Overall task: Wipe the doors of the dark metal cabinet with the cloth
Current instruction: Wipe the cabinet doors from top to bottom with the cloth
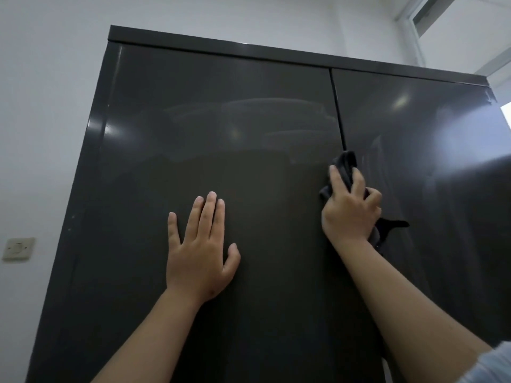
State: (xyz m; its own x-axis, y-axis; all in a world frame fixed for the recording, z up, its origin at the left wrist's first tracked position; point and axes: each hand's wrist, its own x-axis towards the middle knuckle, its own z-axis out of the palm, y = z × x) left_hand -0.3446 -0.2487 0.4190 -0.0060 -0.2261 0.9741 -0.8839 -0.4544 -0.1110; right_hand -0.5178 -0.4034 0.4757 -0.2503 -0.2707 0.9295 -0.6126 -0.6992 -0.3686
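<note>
gripping the dark cloth, my right hand has its fingers curled round the bunched fabric and holds it against the cabinet right at the seam between the two doors. a fold of the cloth sticks up above my fingertips, over the seam, and a loose tail of it hangs out below the heel of the hand, on the right door. my left hand lies flat on the left door, palm to the metal, fingers straight and slightly spread, thumb out to the side; it holds nothing. the two hands are near each other at about the same height, the left one well inside its door panel, the right one straddling the gap. both doors look closed and glossy, with faint smeared reflections in the upper part. i see a white wall to the left of the cabinet, with a beige wall switch low on it.
</note>
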